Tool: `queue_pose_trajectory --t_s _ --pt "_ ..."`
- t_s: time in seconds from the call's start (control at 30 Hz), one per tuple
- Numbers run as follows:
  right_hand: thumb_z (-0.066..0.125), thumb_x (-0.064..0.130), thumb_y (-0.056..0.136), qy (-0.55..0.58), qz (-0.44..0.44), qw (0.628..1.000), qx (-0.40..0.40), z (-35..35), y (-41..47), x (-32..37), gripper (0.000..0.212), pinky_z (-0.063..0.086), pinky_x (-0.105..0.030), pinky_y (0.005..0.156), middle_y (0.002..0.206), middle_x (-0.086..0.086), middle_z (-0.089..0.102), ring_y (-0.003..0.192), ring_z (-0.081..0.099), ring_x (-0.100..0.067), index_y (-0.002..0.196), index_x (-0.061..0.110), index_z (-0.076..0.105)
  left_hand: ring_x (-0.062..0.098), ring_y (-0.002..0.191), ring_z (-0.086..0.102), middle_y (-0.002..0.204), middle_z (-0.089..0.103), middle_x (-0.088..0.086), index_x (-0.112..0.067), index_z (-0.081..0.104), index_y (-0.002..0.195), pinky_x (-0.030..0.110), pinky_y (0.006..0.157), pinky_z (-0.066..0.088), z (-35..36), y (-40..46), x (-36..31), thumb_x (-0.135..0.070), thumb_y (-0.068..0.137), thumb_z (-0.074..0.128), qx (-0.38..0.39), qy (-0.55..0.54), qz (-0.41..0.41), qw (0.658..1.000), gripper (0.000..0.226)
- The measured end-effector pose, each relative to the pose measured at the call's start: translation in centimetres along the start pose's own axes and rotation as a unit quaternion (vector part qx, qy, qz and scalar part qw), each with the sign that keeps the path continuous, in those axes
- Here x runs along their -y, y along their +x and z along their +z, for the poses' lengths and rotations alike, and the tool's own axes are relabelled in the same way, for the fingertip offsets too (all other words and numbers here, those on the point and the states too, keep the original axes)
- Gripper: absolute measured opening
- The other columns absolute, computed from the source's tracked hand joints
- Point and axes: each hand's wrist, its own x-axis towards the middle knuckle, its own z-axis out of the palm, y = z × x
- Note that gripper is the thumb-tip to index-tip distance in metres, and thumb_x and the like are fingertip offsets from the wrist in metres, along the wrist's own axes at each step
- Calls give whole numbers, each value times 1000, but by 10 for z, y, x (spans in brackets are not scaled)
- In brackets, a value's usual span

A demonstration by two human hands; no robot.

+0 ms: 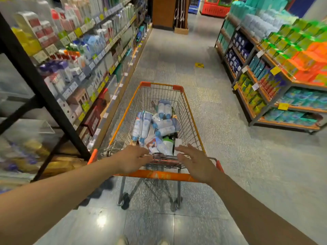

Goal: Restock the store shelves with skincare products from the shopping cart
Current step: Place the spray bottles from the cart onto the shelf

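Observation:
An orange wire shopping cart (191,110) stands in the aisle straight ahead of me. Several pale blue and white skincare bottles (163,123) lie piled in its basket, with a green and white pack (168,142) near the handle end. My left hand (133,159) and my right hand (193,162) both lie over the orange handle bar (159,175), fingers stretched forward over the basket's near edge and holding nothing. The skincare shelves (85,55) run along my left, packed with boxes and bottles.
A second shelving unit (276,71) with green, orange and blue packs lines the right side. A small yellow item (199,65) lies on the floor further down the aisle. A wooden pillar (163,13) stands at the aisle's far end.

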Motion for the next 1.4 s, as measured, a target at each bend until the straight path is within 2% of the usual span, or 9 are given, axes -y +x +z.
queue_pose_trajectory --t_s 0.07,0.13,0.23,0.37,0.47,0.57,0.73,1.0,1.4 --pt "44 52 106 -22 0 1000 7 4 -4 -5 43 16 -34 123 160 12 42 154 19 -10 146 40 52 24 112 56 116 67 0 -28 67 121 41 97 45 9 -1 6 -80 92 28 -21 63 21 998 71" --pt "46 46 108 -51 -15 999 0 13 -11 -15 40 24 -27 111 149 9 53 142 34 -8 143 32 58 22 111 50 114 63 -2 -30 67 120 40 95 43 21 -5 14 -69 99 32 -34 97 15 995 57" --pt "40 55 106 -101 -15 995 -23 24 -14 -27 42 39 -34 100 117 13 64 120 52 -15 127 31 67 18 103 59 111 68 -5 -33 67 116 39 90 50 28 -10 16 -67 102 30 -36 122 -4 992 52" --pt "24 59 107 -244 19 970 -8 34 -14 -24 46 39 -31 67 82 11 62 83 61 -14 94 35 61 18 75 62 78 64 0 -22 59 78 38 78 54 32 -7 10 -64 105 17 -12 219 -45 975 65" --pt "18 59 107 -321 31 946 -28 40 -13 -16 58 37 -29 58 70 4 61 66 59 -14 80 29 59 22 69 63 70 63 5 -17 59 70 40 75 57 33 -4 11 -61 106 16 -23 242 -46 969 71" --pt "19 59 107 -347 71 934 -41 45 -9 -13 65 34 -28 53 61 3 55 59 56 -15 75 25 64 21 63 62 65 59 3 -15 61 71 36 65 54 36 -3 16 -64 103 14 -46 256 -44 965 75" --pt "21 56 106 -363 66 927 -63 46 -5 -15 63 26 -27 48 57 3 50 53 50 -13 72 23 62 19 61 62 67 63 4 -15 63 72 35 64 56 39 0 17 -69 97 7 -65 270 -45 960 81" --pt "21 55 106 -344 70 934 -67 39 1 -17 61 25 -27 48 56 4 49 49 41 -9 67 24 56 21 63 65 61 53 1 -19 52 63 34 61 56 38 11 15 -64 101 17 -91 261 -56 959 69" --pt "19 58 104 -327 66 940 -76 21 26 -34 65 32 -26 51 58 5 52 49 43 -9 70 23 63 17 56 62 59 56 -2 -17 65 72 35 61 60 32 49 10 -69 97 14 -110 269 -93 952 78"
